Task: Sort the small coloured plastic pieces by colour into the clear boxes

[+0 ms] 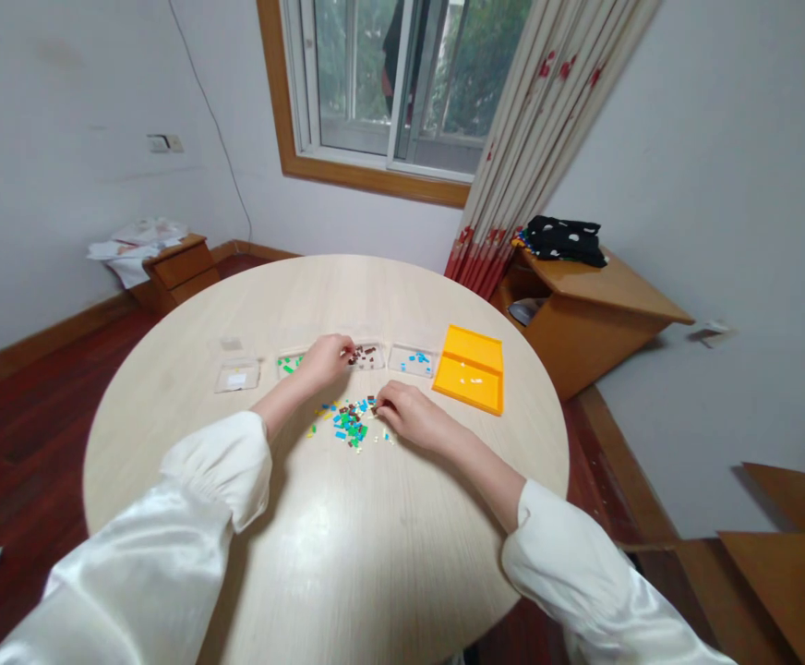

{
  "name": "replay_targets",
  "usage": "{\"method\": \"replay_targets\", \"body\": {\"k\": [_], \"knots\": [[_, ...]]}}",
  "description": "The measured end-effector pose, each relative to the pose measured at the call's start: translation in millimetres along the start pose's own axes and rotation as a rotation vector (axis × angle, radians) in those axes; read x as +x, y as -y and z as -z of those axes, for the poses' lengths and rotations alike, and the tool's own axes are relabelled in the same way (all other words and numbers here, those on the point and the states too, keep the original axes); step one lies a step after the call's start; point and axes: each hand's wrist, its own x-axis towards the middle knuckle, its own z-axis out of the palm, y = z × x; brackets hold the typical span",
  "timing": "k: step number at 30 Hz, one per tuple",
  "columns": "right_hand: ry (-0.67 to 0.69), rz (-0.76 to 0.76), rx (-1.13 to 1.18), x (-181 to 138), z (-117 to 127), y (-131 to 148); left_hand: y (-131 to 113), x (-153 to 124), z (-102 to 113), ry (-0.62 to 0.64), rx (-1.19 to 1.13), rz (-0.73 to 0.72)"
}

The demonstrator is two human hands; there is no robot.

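My left hand [329, 360] is closed in a pinch over a clear plastic box of small brown bricks [370, 356]; whatever its fingertips hold is hidden. My right hand [408, 413] pinches a small brown brick at the right edge of a mixed pile of tiny bricks [351, 425]. Blue, green, brown, yellow and cream pieces make up this pile. Left of the brown ones, partly behind my left hand, is a clear box with green bricks [289, 365]. Another clear box [412, 360] to the right contains blue bricks.
An open yellow case [468, 369] with a few white pieces lies at the right of the round table [347, 573]. A small clear box [237, 375] with a white label stands at the left. A wooden cabinet [596, 314] stands beyond the table's right edge.
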Motion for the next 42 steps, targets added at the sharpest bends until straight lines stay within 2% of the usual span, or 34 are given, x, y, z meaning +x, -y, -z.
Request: {"method": "replay_targets", "body": {"k": [5,9,12,15,18,22,26,33,37,42], "knots": [[-0.201,-0.031,-0.024,42.5,9.4,-16.6,2.3,-11.7,-2.1,-0.035,0.024,-0.017],[-0.244,-0.093,-0.071,86.2,8.0,-28.3,0.5,-41.6,2.4,-0.001,0.05,0.006],[-0.244,-0.114,-0.114,101.2,4.0,-33.1,-0.2,-66.4,1.4,0.065,0.062,-0.004],[-0.236,-0.1,-0.139,92.4,0.7,-32.2,-0.2,-85.7,-1.5,0.072,0.025,-0.029],[-0.17,-0.017,-0.099,68.3,-3.0,-23.8,-1.1,-94.2,-4.4,0.081,-0.037,-0.066],[-0.015,0.115,-0.012,39.8,-10.1,-6.7,-4.3,-91.1,-7.7,0.086,-0.051,-0.113],[0.074,0.157,-0.019,34.4,-17.9,3.3,-6.9,-86.3,-7.4,0.121,-0.037,-0.132],[0.092,0.081,-0.05,41.1,-25.0,4.3,-4.5,-94.0,-4.0,0.122,-0.036,-0.091],[0.117,0.005,0.053,34.8,-22.0,2.0,-1.9,-97.2,-5.8,0.098,-0.047,-0.121],[0.161,-0.069,0.202,26.9,-18.5,-1.8,-1.9,-95.5,-5.8,0.137,-0.053,-0.134]]}}
